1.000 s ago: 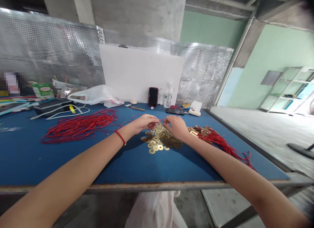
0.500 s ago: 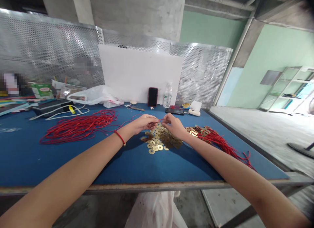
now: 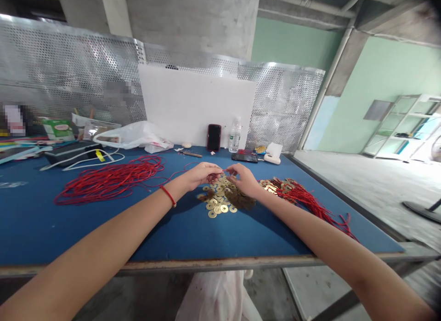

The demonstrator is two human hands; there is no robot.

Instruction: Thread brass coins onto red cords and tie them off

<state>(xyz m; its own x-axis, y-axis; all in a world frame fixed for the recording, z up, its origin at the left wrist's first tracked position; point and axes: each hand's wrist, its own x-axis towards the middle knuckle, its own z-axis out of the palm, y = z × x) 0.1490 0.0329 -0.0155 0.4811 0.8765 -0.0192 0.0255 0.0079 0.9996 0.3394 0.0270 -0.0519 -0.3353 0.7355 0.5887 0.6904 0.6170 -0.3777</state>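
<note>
My left hand (image 3: 201,174) and my right hand (image 3: 244,178) meet above a heap of brass coins (image 3: 220,199) on the blue table (image 3: 69,224). Both hands are closed in a pinch on a thin red cord (image 3: 225,170) stretched between their fingertips. The cord runs left from my left hand toward a big loose bundle of red cord (image 3: 106,178). Whether a coin sits on the cord between my fingers is too small to tell. A red bracelet is on my left wrist.
Right of the coins lies a pile of coins strung on red cords (image 3: 299,194). At the back stand a phone (image 3: 214,137), a water bottle (image 3: 235,134), a white board (image 3: 196,105) and a plastic bag (image 3: 134,133). Cables and boxes crowd the far left.
The hands have stayed nearly still over the coins. My right hand's fingers have shifted slightly toward the left hand along the cord.
</note>
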